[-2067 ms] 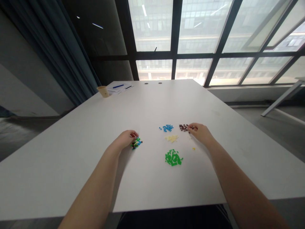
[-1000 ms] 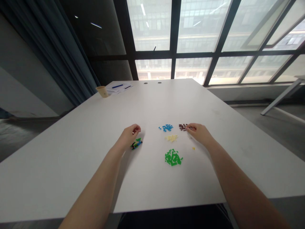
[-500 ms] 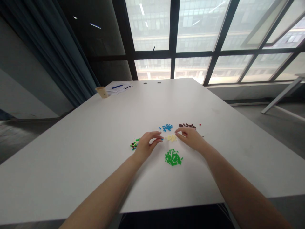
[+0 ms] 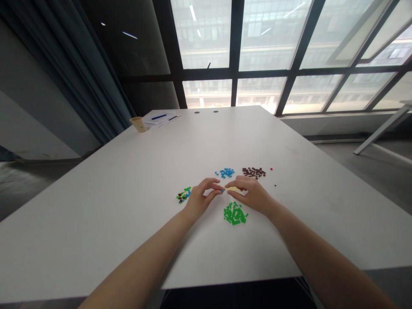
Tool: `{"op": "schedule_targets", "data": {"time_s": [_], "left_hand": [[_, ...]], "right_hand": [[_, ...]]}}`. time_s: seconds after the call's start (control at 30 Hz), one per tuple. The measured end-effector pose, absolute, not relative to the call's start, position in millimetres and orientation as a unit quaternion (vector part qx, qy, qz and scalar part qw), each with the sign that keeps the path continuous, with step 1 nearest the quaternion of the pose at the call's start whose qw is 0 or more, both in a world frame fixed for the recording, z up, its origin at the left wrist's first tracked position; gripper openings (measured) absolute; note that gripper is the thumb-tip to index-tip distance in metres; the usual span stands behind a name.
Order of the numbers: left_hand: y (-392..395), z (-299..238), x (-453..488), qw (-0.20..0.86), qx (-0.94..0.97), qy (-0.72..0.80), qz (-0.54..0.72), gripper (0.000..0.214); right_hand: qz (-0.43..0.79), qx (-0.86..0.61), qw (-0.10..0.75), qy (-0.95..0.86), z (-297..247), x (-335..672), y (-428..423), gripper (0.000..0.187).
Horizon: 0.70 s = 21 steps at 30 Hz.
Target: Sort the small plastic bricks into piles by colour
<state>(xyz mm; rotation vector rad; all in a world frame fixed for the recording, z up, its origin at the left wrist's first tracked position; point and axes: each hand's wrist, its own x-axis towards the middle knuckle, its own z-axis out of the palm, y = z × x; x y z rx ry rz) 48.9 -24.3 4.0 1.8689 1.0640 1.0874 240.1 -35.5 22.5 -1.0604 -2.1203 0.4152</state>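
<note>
Between thumb and fingertips, my left hand (image 4: 203, 196) pinches a small blue brick (image 4: 222, 190). My right hand (image 4: 249, 193) faces it from the right, thumb and fingers curved close to the left fingertips; whether a piece sits between them is too small to make out. Partly covered by my right fingers is a pile of cream bricks (image 4: 233, 188). Green bricks (image 4: 236, 213) lie heaped nearer to me. Beyond my hands are blue bricks (image 4: 227, 172) and dark brown bricks (image 4: 254, 172). A mixed-colour pile (image 4: 183, 195) is left of my left hand.
Everything lies on a white table (image 4: 128, 206). A single red piece (image 4: 271, 169) and a tiny dark piece (image 4: 275, 185) are at the right. Farther off at the left stand a paper cup (image 4: 139, 124) and papers (image 4: 157, 121) with a blue pen (image 4: 159, 116).
My right hand has moved left and nearer to me, from above the cream pile to the left fingertips. The brown pile and the mixed pile show more fully now.
</note>
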Motion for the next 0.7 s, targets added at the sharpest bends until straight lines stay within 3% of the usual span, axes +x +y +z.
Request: {"op": "schedule_targets", "data": {"time_s": [0.33, 0.53, 0.7], "left_hand": [[-23, 0, 54, 0.395, 0.718, 0.387, 0.423, 0.027], [2, 7, 28, 0.248, 0.766, 0.476, 0.353, 0.022], [31, 4, -21, 0.169, 0.747, 0.617, 0.180, 0.017]], "right_hand": [[0.148, -0.377, 0.361, -0.840, 15, 233, -37, 0.016], [0.129, -0.487, 0.317, -0.803, 11, 240, -11, 0.011], [0.138, -0.563, 0.234, -0.780, 13, 236, 35, 0.015]]}}
